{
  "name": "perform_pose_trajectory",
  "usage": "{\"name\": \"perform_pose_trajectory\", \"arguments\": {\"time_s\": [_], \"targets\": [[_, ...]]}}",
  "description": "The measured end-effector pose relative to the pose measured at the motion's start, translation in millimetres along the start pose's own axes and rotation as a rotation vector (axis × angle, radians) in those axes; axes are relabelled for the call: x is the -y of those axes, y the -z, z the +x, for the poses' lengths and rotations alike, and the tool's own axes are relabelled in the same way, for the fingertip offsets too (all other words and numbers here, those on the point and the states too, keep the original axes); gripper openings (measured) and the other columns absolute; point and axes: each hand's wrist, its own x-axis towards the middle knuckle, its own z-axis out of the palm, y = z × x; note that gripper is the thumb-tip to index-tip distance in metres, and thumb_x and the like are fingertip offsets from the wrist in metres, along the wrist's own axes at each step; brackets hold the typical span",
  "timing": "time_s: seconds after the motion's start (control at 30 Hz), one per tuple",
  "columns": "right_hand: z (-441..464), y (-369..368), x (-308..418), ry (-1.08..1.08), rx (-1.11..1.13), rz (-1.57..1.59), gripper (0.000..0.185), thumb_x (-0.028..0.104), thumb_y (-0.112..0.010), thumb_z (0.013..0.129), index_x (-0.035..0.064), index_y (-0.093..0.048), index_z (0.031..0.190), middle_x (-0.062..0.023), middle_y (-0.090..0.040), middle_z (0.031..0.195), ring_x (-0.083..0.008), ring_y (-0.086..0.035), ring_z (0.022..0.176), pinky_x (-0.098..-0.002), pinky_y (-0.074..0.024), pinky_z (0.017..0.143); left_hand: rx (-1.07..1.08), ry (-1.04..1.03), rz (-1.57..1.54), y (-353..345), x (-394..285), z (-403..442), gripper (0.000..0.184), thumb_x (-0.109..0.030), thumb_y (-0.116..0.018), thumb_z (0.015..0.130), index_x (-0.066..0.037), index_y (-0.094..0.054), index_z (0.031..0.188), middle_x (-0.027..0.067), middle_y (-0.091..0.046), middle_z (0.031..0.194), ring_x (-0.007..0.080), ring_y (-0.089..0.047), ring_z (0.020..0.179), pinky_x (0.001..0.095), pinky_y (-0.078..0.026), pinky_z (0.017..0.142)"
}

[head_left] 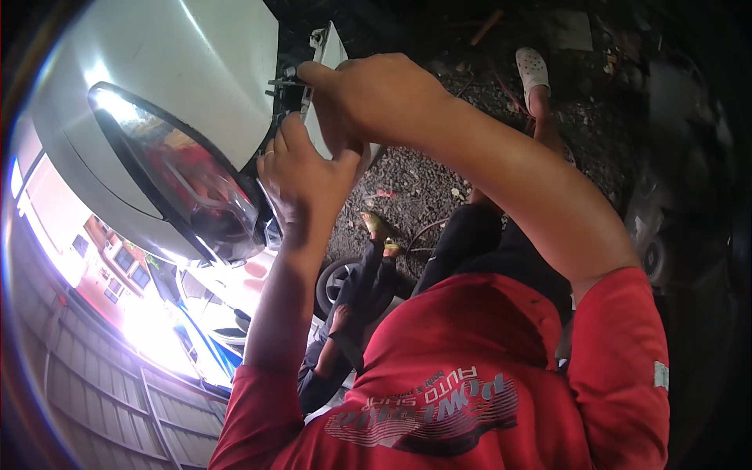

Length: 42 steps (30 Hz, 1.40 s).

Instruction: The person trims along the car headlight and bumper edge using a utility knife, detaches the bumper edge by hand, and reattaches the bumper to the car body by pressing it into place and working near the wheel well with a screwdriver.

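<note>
A white panel (332, 48) stands out from the body of a white car (204, 55). Wrapped over its edge, my right hand (380, 98) has one digit stretched toward a bolt-like part (291, 71); its other fingers are mostly hidden. My left hand (305, 176), with a ring on one finger, is bent around the panel's lower end, close below the right. Between my fingertips shows a dark bracket (293, 95) with thin metal pieces. The car's long lamp (180, 168) lies left of my left hand.
Gravelly ground (407, 184) lies below, crossed by a thin hose or cable (427, 227). Another person's legs (356, 290) are near a wheel (333, 286). A foot in a pale clog (533, 69) is at upper right. More vehicles (207, 305) stand beyond the car, near a corrugated metal wall (102, 399).
</note>
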Motion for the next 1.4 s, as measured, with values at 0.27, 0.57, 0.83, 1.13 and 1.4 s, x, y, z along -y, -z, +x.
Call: {"name": "perform_pose_trajectory", "arguments": {"time_s": [0.27,0.57,0.83,1.13,1.4], "targets": [[-42,-1,-3,-0.043,-0.166,0.218,0.061,0.013,-0.076,0.083,0.0078,-0.057,0.141,-0.0225,-0.075,0.105,-0.0419,-0.075,0.097,-0.05,-0.0593,0.081,0.108,0.098,0.017,4,-4,-3,0.085,-0.051,-0.094,0.072,0.0,-0.058,0.129,0.0228,-0.073,0.112,0.0456,-0.07,0.106,0.0567,-0.051,0.093],[-33,35,26,-0.015,-0.141,0.183,0.029,0.008,-0.067,0.087,0.0051,-0.071,0.116,-0.0246,-0.075,0.108,-0.0438,-0.074,0.1,-0.0531,-0.0588,0.082,-0.021,-0.044,0.02,3,3,-5,0.065,-0.054,-0.083,0.083,-0.003,-0.059,0.117,0.0179,-0.071,0.1,0.0426,-0.071,0.097,0.0568,-0.051,0.087],[-18,28,45,-0.014,-0.113,0.004,0.027,0.014,-0.065,0.089,0.003,-0.082,0.107,-0.0218,-0.08,0.103,-0.038,-0.079,0.097,-0.0482,-0.0634,0.084,0.23,0.116,-0.047,21,-11,5,0.053,-0.038,-0.073,0.088,-0.006,-0.06,0.128,0.0219,-0.072,0.11,0.0473,-0.07,0.106,0.06,-0.049,0.092],[-3,15,32,-0.069,-0.237,0.033,0.024,0.012,-0.07,0.084,0.0031,-0.082,0.103,-0.0217,-0.08,0.101,-0.0393,-0.079,0.095,-0.048,-0.0637,0.081,0.094,0.057,0.014,3,2,-2,0.081,-0.058,-0.08,0.083,-0.002,-0.056,0.137,0.0207,-0.071,0.119,0.0437,-0.069,0.112,0.0571,-0.048,0.101],[8,30,15,-0.101,-0.326,0.028,0.023,0.014,-0.071,0.084,0.0026,-0.083,0.1,-0.0214,-0.08,0.1,-0.0402,-0.079,0.095,-0.0492,-0.0638,0.082,0.099,0.074,0.091,0,-1,-5,0.079,-0.045,-0.085,0.081,0.003,-0.056,0.137,0.0223,-0.071,0.12,0.0433,-0.07,0.111,0.0558,-0.049,0.1]]}}
